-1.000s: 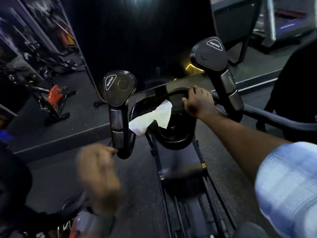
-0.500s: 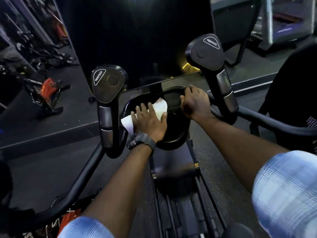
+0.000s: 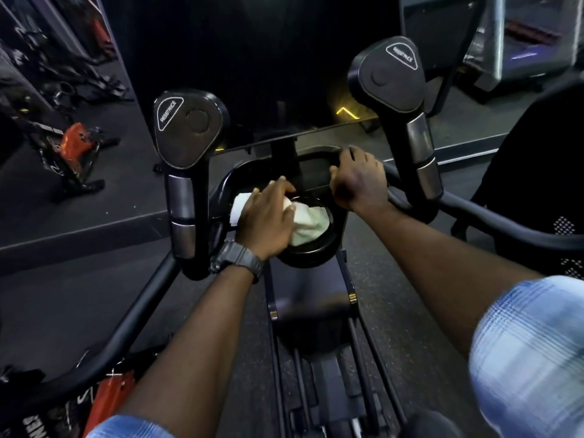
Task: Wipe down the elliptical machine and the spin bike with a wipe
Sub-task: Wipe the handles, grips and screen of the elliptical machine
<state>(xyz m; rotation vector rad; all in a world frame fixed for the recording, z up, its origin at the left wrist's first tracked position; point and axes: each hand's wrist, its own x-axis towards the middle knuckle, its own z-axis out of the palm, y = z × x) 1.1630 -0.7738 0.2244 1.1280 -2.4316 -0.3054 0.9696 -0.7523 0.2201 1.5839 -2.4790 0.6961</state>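
Probably a dim gym: elliptical machine (image 3: 189, 128), spin bike (image 3: 76, 147) beyond.

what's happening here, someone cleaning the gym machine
Yes. A person stands at an elliptical machine and is wiping it. The left hand presses a white wipe onto the round cup holder below the console. The right hand grips the black bar at the console's edge, fingers curled over it. The two resistance handles stand untouched on either side.
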